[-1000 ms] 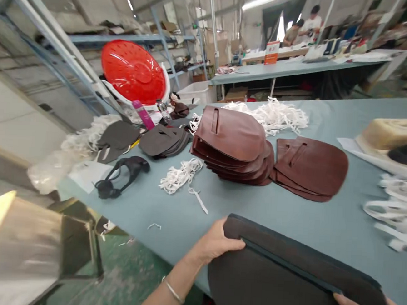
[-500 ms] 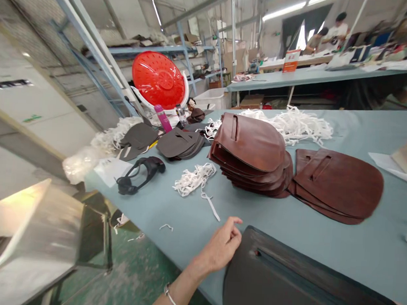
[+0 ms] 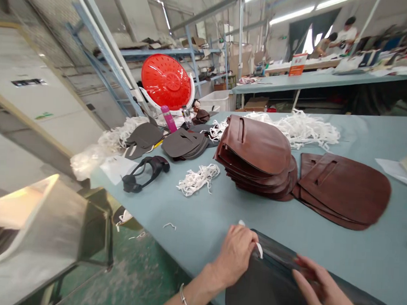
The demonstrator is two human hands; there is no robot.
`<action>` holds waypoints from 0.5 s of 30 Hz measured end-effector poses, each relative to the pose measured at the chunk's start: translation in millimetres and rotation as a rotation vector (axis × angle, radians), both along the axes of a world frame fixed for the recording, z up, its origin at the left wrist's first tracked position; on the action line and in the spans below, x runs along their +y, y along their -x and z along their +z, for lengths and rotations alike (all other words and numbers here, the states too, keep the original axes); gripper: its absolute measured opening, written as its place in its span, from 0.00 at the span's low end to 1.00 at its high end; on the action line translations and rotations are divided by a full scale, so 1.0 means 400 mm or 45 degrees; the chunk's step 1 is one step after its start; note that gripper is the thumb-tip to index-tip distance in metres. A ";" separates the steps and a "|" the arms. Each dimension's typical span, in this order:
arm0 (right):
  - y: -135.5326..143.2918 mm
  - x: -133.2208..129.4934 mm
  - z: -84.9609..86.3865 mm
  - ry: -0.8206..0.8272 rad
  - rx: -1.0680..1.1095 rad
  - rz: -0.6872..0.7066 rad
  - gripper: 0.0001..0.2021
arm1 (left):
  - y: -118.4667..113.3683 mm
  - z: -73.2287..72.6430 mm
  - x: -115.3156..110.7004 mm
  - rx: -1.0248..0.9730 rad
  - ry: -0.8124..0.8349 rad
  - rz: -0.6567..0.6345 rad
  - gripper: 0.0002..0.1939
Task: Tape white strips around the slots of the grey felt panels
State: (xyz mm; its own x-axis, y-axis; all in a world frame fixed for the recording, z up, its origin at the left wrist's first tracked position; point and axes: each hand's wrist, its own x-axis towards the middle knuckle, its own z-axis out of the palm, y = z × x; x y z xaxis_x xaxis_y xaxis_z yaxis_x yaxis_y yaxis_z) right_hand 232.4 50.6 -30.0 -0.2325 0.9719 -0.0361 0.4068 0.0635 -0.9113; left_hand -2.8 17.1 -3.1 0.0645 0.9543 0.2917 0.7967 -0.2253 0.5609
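A dark leather panel [image 3: 268, 288] lies at the table's near edge, with a raised strip and a slot along its far side. My left hand [image 3: 235, 254] is closed at the panel's upper left corner, gripping a white ribbon [image 3: 259, 250] whose ends stick out on both sides of the fingers. Over the panel's far side is my right hand [image 3: 326, 291], thumb and fingers apart, nothing visible between them. A loose bundle of white ribbons [image 3: 198, 179] rests on the table beyond my left hand.
Brown leather pieces stand in a tall stack [image 3: 258, 151], with a lower stack [image 3: 346, 189] beside it. Further left are dark grey pieces [image 3: 183, 143], black headphones [image 3: 146, 173] and a pink bottle [image 3: 168, 119]. A metal-sided cart [image 3: 52, 226] stands left of the table.
My left hand has closed on a white ribbon, taken from beside the bundle, and brought it to the panel's corner. My right hand has come in from the right edge over the panel.
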 end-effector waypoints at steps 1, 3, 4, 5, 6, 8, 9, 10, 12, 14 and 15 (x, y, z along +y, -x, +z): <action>0.044 -0.018 0.020 0.085 0.065 0.084 0.25 | -0.028 0.002 -0.005 -0.042 0.005 -0.062 0.10; 0.103 -0.038 0.059 0.159 0.131 0.182 0.21 | -0.069 0.010 -0.015 -0.129 0.058 -0.158 0.09; 0.116 -0.042 0.076 0.143 0.123 0.185 0.17 | -0.081 0.016 -0.018 -0.187 0.110 -0.182 0.08; 0.120 -0.043 0.091 0.112 0.112 0.162 0.15 | -0.089 0.023 -0.019 -0.253 0.172 -0.187 0.07; 0.116 -0.044 0.102 0.083 0.093 0.135 0.14 | -0.093 0.031 -0.017 -0.321 0.237 -0.183 0.07; 0.092 -0.045 0.117 0.059 0.058 0.070 0.14 | -0.094 0.047 -0.008 -0.420 0.362 -0.204 0.09; 0.074 -0.047 0.120 0.072 0.039 0.039 0.14 | -0.091 0.055 -0.001 -0.435 0.418 -0.244 0.09; 0.056 -0.049 0.119 0.098 0.018 0.005 0.14 | -0.088 0.062 0.006 -0.430 0.471 -0.296 0.09; 0.015 -0.052 0.109 0.180 -0.003 -0.064 0.13 | -0.077 0.073 0.020 -0.380 0.570 -0.394 0.12; -0.027 -0.055 0.091 0.284 0.029 -0.119 0.13 | -0.062 0.075 0.029 -0.317 0.647 -0.434 0.14; -0.048 -0.057 0.080 0.333 0.058 -0.143 0.13 | -0.054 0.072 0.030 -0.294 0.671 -0.426 0.14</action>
